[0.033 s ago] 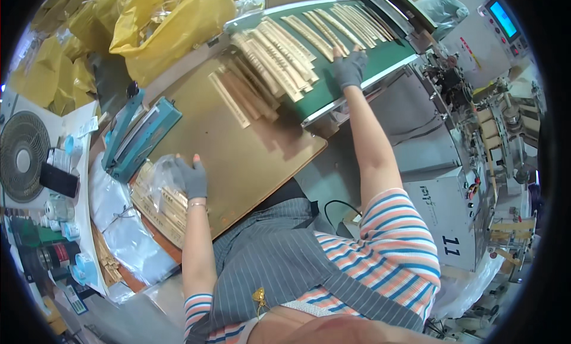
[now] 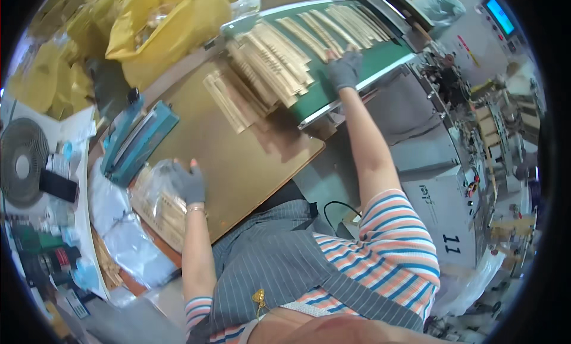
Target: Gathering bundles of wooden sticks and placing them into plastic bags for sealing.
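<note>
Your left hand (image 2: 187, 183), in a grey knit glove with bare fingertips, is resting flat on a clear plastic bag of pale wooden sticks (image 2: 156, 204) at the near left edge of the brown worktop (image 2: 250, 165); the fingers are lying spread and pressing down, not pinching anything. Your right hand (image 2: 345, 69), gloved the same, is reaching out over the green conveyor belt (image 2: 351, 70), fingers laid loosely together on the belt beside the fanned rows of flat pale wooden sticks (image 2: 279, 61). More of those sticks are spilling off the belt's end onto the worktop. The sticks are looking light, thin and stiff, likely to snap if bent and to slide apart when loose, so gathering them in a bundle across the middle seems safest; the bag is looking slippery and soft. A teal bag sealer (image 2: 137, 139) is sitting just beyond the bag. Whether the right fingertips are touching any stick is hard to make out. The bag's near end is hiding under your wrist, and the yellow sacks (image 2: 160, 29) are being cut off by the rim.
</note>
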Motion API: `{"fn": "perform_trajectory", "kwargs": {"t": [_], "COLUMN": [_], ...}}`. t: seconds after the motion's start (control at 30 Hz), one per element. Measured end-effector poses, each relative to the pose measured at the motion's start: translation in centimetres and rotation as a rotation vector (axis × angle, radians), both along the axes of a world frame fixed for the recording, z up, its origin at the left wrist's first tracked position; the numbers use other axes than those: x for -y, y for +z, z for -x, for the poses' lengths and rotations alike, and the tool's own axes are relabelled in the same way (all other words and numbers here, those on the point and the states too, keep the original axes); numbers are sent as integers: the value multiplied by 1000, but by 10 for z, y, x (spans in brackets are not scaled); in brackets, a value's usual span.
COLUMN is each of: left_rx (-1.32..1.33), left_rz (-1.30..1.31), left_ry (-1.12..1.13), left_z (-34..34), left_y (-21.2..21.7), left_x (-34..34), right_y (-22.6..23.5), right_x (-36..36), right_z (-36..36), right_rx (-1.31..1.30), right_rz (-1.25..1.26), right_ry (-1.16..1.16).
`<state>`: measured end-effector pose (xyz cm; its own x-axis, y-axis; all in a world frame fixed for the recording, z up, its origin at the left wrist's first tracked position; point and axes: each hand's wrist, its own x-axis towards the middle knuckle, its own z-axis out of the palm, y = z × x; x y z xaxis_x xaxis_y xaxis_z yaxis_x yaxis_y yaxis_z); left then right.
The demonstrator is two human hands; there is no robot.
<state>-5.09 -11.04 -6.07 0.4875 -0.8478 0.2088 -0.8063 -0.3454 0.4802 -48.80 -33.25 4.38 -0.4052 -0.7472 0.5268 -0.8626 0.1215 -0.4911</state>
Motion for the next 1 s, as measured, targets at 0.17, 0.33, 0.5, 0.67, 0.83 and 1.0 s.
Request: {"fn": "perform_trajectory", "kwargs": {"t": [0.17,0.33,0.5,0.67,0.83,1.0], "left_rx": [43,51,123,38,40,54], "left_rz": [106,40,34,15,16,18], "left_ry": [-13,-38,-35,-56,-53,-58], "left_z": [-13,-9,-9,-6,-9,-9], "left_y": [-16,-4,-1,6,1,1], "left_x": [-11,-16,-17,-19,-19,-19], "right_y": [-15,11,10,-3,-1,-3], "right_x": [-15,-35,-32,-33,-37,-39], "right_z": [-46,-40,-12,-13,-18,-19], "right_rx": [20,102,89,16,-24,-50], "right_rz": [60,100,102,204,263,273], "right_ry": [32,77,22,13,51,41]}}
